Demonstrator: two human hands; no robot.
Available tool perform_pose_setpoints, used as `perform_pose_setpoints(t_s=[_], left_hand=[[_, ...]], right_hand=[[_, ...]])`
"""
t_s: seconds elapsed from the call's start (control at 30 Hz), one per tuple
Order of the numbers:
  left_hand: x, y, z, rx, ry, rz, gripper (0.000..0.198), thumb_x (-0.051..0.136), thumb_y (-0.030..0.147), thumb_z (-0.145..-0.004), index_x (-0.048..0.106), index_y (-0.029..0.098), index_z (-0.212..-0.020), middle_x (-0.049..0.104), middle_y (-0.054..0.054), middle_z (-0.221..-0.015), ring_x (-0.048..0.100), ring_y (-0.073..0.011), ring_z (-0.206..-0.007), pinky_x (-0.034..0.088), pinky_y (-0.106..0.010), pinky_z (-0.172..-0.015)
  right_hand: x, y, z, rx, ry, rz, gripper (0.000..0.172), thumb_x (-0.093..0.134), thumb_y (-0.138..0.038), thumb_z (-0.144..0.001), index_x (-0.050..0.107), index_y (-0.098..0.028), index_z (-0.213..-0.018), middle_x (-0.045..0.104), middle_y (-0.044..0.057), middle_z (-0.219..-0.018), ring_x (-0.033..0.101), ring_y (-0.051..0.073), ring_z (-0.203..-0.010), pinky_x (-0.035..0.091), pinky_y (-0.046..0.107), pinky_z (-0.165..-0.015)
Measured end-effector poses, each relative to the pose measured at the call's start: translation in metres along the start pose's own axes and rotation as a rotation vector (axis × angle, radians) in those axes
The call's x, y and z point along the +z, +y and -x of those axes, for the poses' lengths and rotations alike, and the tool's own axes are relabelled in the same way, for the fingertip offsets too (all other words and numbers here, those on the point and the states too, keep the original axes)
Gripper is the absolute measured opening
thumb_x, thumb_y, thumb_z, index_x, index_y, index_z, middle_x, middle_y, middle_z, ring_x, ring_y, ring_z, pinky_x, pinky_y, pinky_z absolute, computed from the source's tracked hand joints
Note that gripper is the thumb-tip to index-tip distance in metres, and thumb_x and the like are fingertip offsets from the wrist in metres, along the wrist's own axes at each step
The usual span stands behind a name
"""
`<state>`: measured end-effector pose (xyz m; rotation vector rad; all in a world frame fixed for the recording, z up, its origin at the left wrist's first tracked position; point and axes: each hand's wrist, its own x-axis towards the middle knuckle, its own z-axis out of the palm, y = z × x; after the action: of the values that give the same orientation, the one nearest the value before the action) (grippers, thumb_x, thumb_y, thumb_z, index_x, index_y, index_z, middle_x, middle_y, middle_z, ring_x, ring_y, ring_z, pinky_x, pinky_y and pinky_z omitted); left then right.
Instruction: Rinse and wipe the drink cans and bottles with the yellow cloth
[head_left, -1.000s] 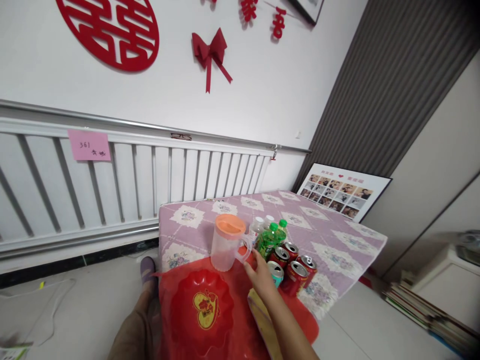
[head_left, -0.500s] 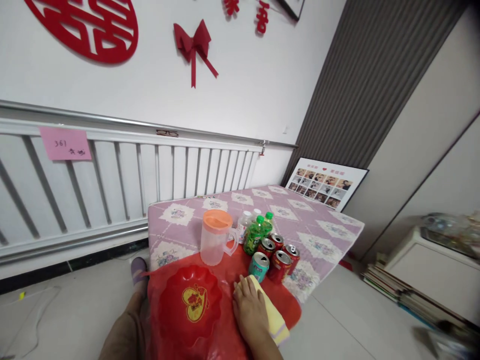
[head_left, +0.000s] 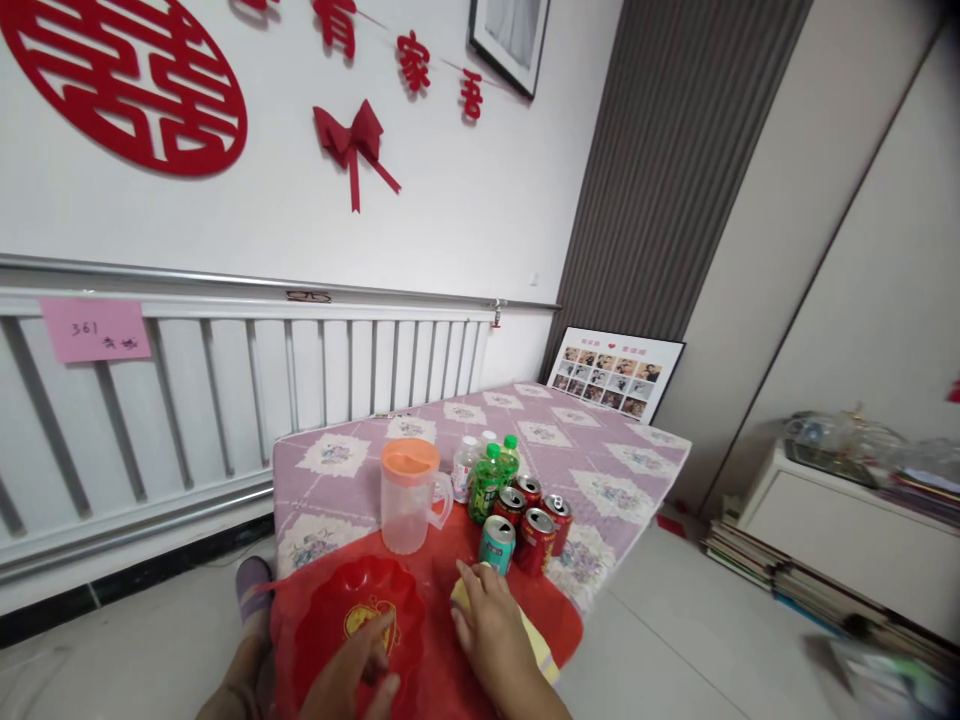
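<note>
My right hand [head_left: 491, 625] has its fingers curled over the upper end of a folded yellow cloth [head_left: 538, 648] lying on the red plastic sheet. My left hand [head_left: 356, 675] is over the red scalloped tray [head_left: 411, 610], thumb and fingers apart, with nothing in it; it partly hides the tray's yellow emblem. Just beyond my right hand stands a teal can [head_left: 497, 545], in front of several opened red cans [head_left: 536, 542]. Behind them are green-capped bottles [head_left: 486, 487] and white-capped bottles [head_left: 463, 468]. A clear pitcher [head_left: 405, 510] with an orange lid stands behind the tray.
The table has a purple floral cover [head_left: 487, 410], partly under the red sheet [head_left: 442, 690]. A white radiator [head_left: 300, 370] runs along the wall behind. A framed photo board [head_left: 615, 370] leans at the far end. Stacked books [head_left: 750, 555] and a white cabinet [head_left: 832, 510] are at the right.
My left hand has come into view over the red tray. My right hand's fingers have curled in on the cloth's upper end, where they lay flatter before. The camera has turned slightly up and right.
</note>
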<state>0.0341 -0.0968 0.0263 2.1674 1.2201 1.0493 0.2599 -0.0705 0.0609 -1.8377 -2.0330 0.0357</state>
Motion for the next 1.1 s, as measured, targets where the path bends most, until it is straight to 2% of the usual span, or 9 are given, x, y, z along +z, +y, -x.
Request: perform_pose_setpoints(t_s=[0.1,0.17,0.23,0.33,0.43,0.53,0.6,0.87,1.1], left_hand=[[-0.009,0.01,-0.027,-0.153,0.02,0.09,0.048,0.045,0.028,-0.087,0.045,0.022,-0.135,0.066,-0.002,-0.084,0.065,-0.0164,-0.073,0.056,-0.028,-0.073],[-0.023,0.025,-0.049,-0.235,0.036,0.054,0.056,0.044,0.029,-0.087,0.034,0.017,-0.141,0.063,-0.001,-0.081,0.062,-0.0158,-0.067,0.053,-0.028,-0.068],[-0.039,0.044,-0.07,-0.274,0.079,-0.011,0.061,0.042,0.026,-0.088,0.024,0.012,-0.145,0.058,0.002,-0.073,0.06,-0.0157,-0.066,0.049,-0.026,-0.067],[-0.062,0.072,-0.093,-0.309,0.11,-0.094,0.071,0.045,0.025,-0.088,0.01,0.015,-0.149,0.056,0.005,-0.07,0.058,-0.0144,-0.064,0.044,-0.023,-0.065],[-0.077,0.093,-0.108,-0.337,0.115,-0.209,0.078,0.045,0.024,-0.089,-0.002,0.017,-0.151,0.057,0.006,-0.067,0.058,-0.0146,-0.06,0.039,-0.022,-0.06],[-0.086,0.107,-0.116,-0.378,0.099,-0.352,0.081,0.043,0.02,-0.089,-0.009,0.014,-0.151,0.062,0.003,-0.072,0.061,-0.0155,-0.061,0.037,-0.023,-0.057],[-0.087,0.111,-0.117,-0.4,0.081,-0.427,0.083,0.042,0.018,-0.089,-0.012,0.011,-0.15,0.066,0.0,-0.077,0.064,-0.0163,-0.065,0.036,-0.023,-0.057],[-0.078,0.098,-0.116,-0.401,0.018,-0.554,0.082,0.039,0.017,-0.09,-0.018,0.005,-0.148,0.072,-0.007,-0.08,0.069,-0.0213,-0.07,0.029,-0.027,-0.054],[-0.074,0.09,-0.121,-0.378,-0.025,-0.62,0.082,0.038,0.014,-0.089,-0.018,0.0,-0.146,0.073,-0.014,-0.081,0.07,-0.0252,-0.075,0.034,-0.028,-0.057]], right_hand=[[-0.019,-0.008,-0.002,-0.019,0.01,-0.067,0.052,0.054,-0.009,-0.08,0.056,-0.015,-0.132,0.065,0.014,-0.121,0.061,0.023,-0.112,0.046,0.031,-0.098],[-0.037,-0.015,-0.006,-0.009,-0.006,-0.068,0.051,0.056,-0.013,-0.081,0.056,-0.015,-0.132,0.067,0.014,-0.12,0.063,0.023,-0.11,0.047,0.03,-0.095],[-0.058,-0.024,-0.012,0.014,-0.038,-0.03,0.05,0.056,-0.02,-0.084,0.053,-0.017,-0.134,0.072,0.012,-0.11,0.069,0.024,-0.098,0.051,0.028,-0.082],[-0.088,-0.037,-0.025,0.054,-0.01,0.102,0.058,0.052,-0.026,-0.09,0.039,-0.02,-0.146,0.077,0.008,-0.086,0.073,0.023,-0.076,0.049,0.026,-0.062],[-0.106,-0.045,-0.037,0.045,0.11,0.182,0.064,0.045,-0.021,-0.092,0.024,-0.019,-0.152,0.076,0.007,-0.075,0.072,0.022,-0.066,0.046,0.024,-0.056],[-0.109,-0.047,-0.046,0.065,0.253,0.211,0.068,0.041,-0.017,-0.092,0.014,-0.015,-0.154,0.075,0.008,-0.074,0.072,0.021,-0.066,0.048,0.024,-0.059],[-0.107,-0.045,-0.049,0.079,0.293,0.234,0.069,0.039,-0.015,-0.092,0.009,-0.011,-0.154,0.074,0.009,-0.073,0.072,0.021,-0.066,0.05,0.026,-0.061],[-0.097,-0.045,-0.048,0.073,0.144,0.348,0.067,0.04,-0.008,-0.09,0.017,-0.009,-0.153,0.074,0.012,-0.073,0.072,0.022,-0.062,0.053,0.026,-0.056],[-0.086,-0.044,-0.053,0.084,0.116,0.328,0.065,0.038,-0.01,-0.092,0.015,-0.008,-0.153,0.073,0.016,-0.074,0.072,0.024,-0.065,0.054,0.03,-0.058]])
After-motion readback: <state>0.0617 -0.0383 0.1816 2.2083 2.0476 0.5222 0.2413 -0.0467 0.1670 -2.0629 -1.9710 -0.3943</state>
